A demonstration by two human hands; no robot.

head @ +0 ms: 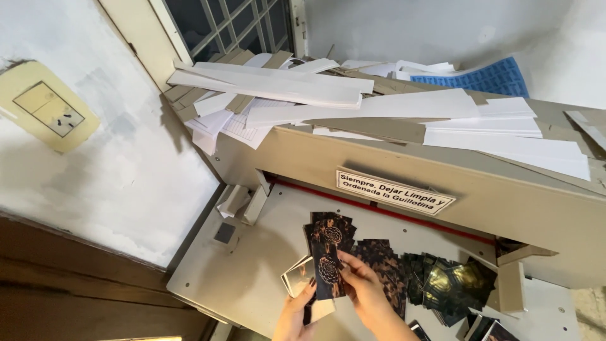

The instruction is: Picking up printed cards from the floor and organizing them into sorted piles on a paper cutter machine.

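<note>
Dark patterned cards point(328, 256) held in both hands below a white rectangular sign point(394, 191).

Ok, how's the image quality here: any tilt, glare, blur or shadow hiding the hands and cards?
Head view: frame strongly tilted, with wide-angle bending at the edges; soft, even light; slight sheen on the dark cards; both the left hand and right hand are cut by the bottom edge; the held cards look sharp.
</note>
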